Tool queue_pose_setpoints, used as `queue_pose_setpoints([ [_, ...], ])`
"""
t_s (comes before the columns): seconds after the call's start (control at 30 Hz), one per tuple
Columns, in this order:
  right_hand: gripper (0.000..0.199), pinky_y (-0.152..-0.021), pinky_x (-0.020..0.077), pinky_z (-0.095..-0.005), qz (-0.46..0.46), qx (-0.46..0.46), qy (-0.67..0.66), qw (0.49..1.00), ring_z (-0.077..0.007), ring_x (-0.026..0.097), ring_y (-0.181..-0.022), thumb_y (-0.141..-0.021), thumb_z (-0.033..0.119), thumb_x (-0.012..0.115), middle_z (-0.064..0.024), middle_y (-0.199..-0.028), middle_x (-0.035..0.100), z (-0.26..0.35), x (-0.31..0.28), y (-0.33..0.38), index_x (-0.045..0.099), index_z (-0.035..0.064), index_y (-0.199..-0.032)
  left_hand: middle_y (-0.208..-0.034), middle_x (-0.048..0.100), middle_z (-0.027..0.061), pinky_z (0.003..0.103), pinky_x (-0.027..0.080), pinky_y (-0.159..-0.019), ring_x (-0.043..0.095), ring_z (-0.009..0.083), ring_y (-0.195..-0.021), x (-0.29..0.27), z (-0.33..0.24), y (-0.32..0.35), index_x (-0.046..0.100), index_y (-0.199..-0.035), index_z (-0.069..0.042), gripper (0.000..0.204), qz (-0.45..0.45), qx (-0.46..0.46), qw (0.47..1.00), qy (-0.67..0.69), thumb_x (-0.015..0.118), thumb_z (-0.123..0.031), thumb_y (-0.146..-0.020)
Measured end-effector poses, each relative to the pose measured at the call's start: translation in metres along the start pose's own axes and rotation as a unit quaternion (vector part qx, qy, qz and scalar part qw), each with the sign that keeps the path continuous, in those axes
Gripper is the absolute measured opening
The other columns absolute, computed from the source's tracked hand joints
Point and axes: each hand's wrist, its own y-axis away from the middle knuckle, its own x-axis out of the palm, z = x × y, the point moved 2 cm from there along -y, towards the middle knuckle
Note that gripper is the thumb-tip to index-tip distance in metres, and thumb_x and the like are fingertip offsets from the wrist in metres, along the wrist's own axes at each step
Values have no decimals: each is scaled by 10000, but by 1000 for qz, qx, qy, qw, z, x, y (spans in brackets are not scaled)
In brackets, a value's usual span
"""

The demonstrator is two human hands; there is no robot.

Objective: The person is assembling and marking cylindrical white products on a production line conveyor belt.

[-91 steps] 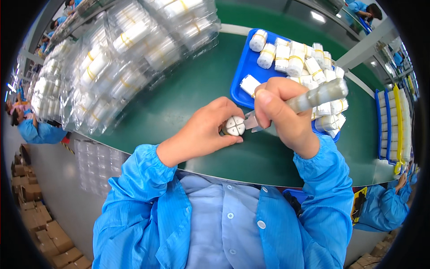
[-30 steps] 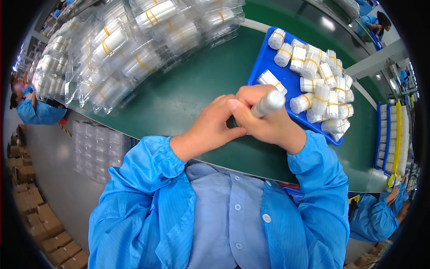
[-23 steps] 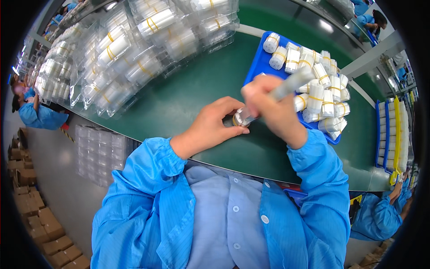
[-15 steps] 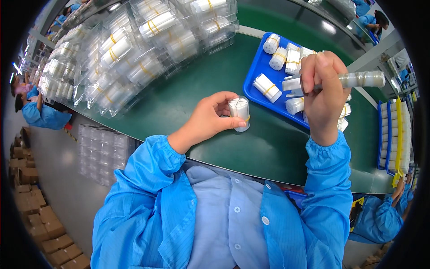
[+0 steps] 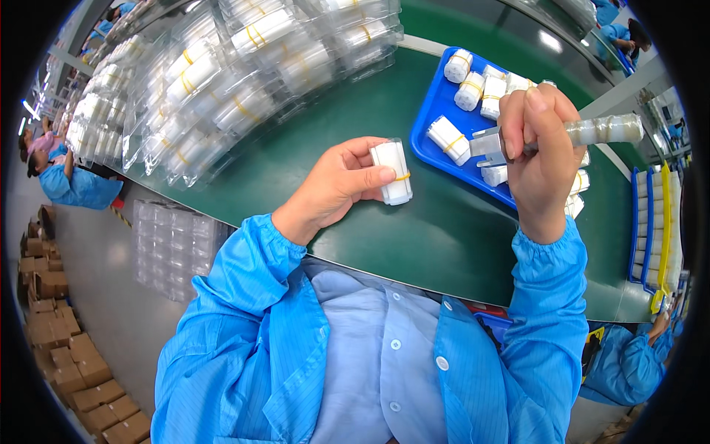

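Observation:
My left hand (image 5: pixel 325 185) grips a bundle of white tubes (image 5: pixel 392 174) by its side, thumb across the front. A yellow rubber band circles the bundle near its lower end, and clear plastic shows at both ends. My right hand (image 5: pixel 543 152) is closed round a tool with a taped, pale handle (image 5: pixel 606 130). The tool's flat, grey, forked end (image 5: pixel 487 146) points left over a blue tray (image 5: pixel 423 140). Similar banded white bundles (image 5: pixel 448 139) lie in the tray, some of them hidden behind my right hand.
Stacked clear plastic trays (image 5: pixel 244 107) filled with banded bundles cover the table's far left. The green tabletop (image 5: pixel 436 229) lies under my hands. Blue and yellow racks (image 5: pixel 657 222) stand at the right. Cardboard boxes (image 5: pixel 81 370) line the floor at left; co-workers in blue sit at both sides.
My left hand has turned the bundle, so its long side now faces up instead of its tube ends. My right hand still holds the tool over the tray, and the view has shifted slightly.

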Motion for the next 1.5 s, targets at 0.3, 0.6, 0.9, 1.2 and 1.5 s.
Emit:
queue_pose_setpoints([
  [0.3,335,-477,347,-241,7,6,12,1000,-88,423,-507,-926,195,579,-45,-560,507,-2,2,2,448,85,-638,-1218,588,199,389,570,-794,621,292,-1072,-2,-7,4,477,-1319,-9,506,80,7,989,123,660,-190,-882],
  [0.6,327,-463,324,-237,31,6,18,999,-86,397,-494,-942,196,548,-45,-548,486,-7,7,6,439,87,-654,-863,603,24,259,498,-539,599,98,-712,-1,-10,5,561,-1107,-45,395,-77,-31,992,-90,751,-263,-838],
  [0.9,324,-458,275,-238,39,-11,29,999,-82,370,-490,-939,165,515,-43,-536,467,-13,10,8,399,96,-644,-873,603,26,244,487,-601,589,97,-750,1,-14,11,554,-1091,-30,431,-100,-7,985,-139,801,-230,-800],
  [1.2,288,-470,277,-234,22,12,25,999,-77,364,-495,-947,148,499,-32,-536,453,-9,11,11,406,97,-679,-1144,608,74,302,496,-834,596,158,-1003,9,-99,84,540,-1233,-39,545,-256,393,710,-525,808,-101,-762],
  [1.5,287,-491,289,-237,26,2,29,999,-84,376,-511,-946,145,506,-28,-534,456,-7,15,9,412,97,-680,-1110,624,170,381,464,-889,588,328,-1023,-50,-199,155,594,-1206,-23,322,-425,304,348,-778,603,-36,-885],
])
